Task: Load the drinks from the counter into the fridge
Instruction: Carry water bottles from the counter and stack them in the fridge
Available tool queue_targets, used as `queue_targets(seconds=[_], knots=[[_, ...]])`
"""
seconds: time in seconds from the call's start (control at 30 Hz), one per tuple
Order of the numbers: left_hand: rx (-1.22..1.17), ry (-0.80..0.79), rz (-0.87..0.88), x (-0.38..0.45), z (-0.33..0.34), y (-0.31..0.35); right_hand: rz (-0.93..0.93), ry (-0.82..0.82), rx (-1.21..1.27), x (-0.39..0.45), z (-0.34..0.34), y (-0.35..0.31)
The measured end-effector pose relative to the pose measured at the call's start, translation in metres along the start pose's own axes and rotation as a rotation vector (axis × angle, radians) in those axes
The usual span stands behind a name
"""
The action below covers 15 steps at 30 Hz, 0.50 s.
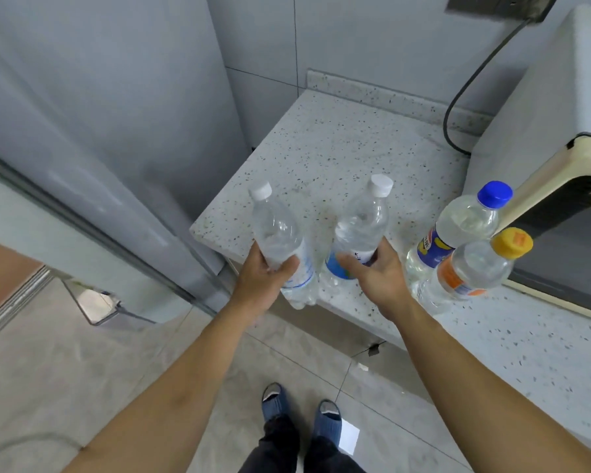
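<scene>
Four clear bottles at the front of the speckled worktop (338, 148). White-capped bottle (280, 244) at the left corner, tilted, gripped round its middle by the left hand (263, 274). Blue-labelled bottle (359, 230) just beside it, upright, clasped low down by the right hand (379, 271). Further right, a blue-capped bottle (458, 227) and an orange-capped bottle (471, 268), touching, just in front of a cream microwave (543, 131). Grey fridge (99, 114) at the left.

Four bottles: two white-capped (280, 233) (360, 227), one blue-capped (464, 223), one orange-capped (475, 264); two hands (263, 271) (377, 271)
</scene>
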<state>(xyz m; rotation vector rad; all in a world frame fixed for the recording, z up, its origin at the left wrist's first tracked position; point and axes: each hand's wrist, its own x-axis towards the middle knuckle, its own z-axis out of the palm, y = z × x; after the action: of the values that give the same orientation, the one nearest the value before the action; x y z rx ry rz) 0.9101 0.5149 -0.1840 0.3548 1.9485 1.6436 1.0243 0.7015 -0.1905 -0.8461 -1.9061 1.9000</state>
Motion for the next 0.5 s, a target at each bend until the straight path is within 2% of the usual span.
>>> queue_targets(seconds=[0.13,0.27,0.37,0.5], knots=[[-0.131,-0.045,-0.089,-0.058,-0.024,-0.031,0.136,-0.211,0.191,-0.023,0.006,0.018],[-0.261,-0.009,-0.228,-0.113,-0.053,-0.053,0.405,-0.353,0.423,-0.054,0.04,0.037],[-0.324,0.095,-0.334,-0.152,-0.077,-0.061,0.555,-0.436,0.393,-0.085,0.073,0.047],[-0.379,0.183,-0.364,-0.205,-0.112,-0.074,0.59,-0.544,0.315,-0.13,0.121,0.056]])
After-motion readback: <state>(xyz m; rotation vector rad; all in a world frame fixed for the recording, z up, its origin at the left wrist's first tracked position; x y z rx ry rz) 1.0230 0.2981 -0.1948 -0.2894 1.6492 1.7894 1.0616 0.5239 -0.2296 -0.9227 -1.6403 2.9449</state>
